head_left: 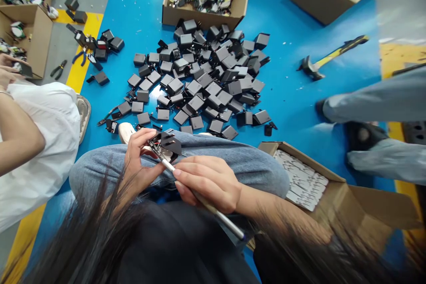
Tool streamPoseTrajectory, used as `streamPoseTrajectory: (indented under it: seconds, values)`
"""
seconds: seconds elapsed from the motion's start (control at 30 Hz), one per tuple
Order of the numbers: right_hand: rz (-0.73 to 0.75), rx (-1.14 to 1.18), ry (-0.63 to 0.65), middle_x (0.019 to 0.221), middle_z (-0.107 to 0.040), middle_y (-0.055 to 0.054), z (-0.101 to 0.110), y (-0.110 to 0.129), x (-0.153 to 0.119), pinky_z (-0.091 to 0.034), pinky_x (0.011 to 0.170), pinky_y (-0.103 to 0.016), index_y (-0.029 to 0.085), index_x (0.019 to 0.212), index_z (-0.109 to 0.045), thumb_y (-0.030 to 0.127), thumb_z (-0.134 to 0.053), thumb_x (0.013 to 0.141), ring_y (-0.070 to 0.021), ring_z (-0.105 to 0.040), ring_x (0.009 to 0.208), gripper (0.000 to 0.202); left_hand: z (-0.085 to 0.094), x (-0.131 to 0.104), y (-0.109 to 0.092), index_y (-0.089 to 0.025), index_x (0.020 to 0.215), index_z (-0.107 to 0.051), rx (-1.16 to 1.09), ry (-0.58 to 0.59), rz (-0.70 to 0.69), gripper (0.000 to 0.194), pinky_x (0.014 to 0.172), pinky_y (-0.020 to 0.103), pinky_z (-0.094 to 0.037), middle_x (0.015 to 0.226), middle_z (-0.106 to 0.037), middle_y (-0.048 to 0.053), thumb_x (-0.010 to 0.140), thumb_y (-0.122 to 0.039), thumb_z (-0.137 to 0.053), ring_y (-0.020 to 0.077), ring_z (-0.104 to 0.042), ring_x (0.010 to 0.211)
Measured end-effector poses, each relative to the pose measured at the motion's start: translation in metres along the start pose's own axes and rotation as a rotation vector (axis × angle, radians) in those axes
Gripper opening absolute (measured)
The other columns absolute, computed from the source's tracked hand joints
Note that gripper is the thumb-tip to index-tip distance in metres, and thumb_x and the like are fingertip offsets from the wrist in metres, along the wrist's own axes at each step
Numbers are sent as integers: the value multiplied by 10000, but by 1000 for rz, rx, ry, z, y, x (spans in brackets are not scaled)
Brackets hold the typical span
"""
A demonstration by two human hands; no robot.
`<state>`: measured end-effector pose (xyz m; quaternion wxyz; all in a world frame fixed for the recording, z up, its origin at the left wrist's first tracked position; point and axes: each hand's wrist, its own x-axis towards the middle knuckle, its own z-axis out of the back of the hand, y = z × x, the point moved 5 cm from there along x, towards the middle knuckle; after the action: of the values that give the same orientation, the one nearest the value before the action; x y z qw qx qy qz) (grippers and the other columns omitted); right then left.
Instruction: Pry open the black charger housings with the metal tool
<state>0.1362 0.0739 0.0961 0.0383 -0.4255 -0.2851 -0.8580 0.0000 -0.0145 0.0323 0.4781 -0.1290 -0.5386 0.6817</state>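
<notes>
My left hand grips an opened black power adapter above my lap, its plug prongs and inner parts showing. Closed around a long silver rod-shaped tool is my right hand. The tool's front end meets the open side of the adapter, and its rear end points down to the right. I cannot make out the exact kind of tool or its tip. Beyond my knees lies a large pile of black adapter housings on the blue floor.
A cardboard box of loose parts stands behind the pile. To the right are a hammer, a box with white pieces and a person's legs. At left, another person's arm and pliers are visible.
</notes>
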Motion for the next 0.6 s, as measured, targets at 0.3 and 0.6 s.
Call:
streamPoseTrajectory:
  seconds: [0.3, 0.6]
  values:
    - [-25, -48, 28, 791, -750, -114, -3, -4, 1, -624, 632, -277, 112, 1022, -594, 120, -599, 901, -165, -710, 690, 121, -1, 0, -5, -241, 1279, -497, 23, 26, -10, 552, 711, 251, -582, 1277, -558, 103, 788, -239, -750, 215, -611, 1155]
    - [-40, -54, 20, 790, -744, -93, -3, -3, 1, -621, 629, -272, 132, 1012, -597, 128, -586, 912, -154, -698, 686, 101, 0, 0, -4, -248, 1282, -499, 25, 39, 16, 571, 731, 263, -597, 1284, -560, 106, 768, -216, -745, 227, -613, 1166]
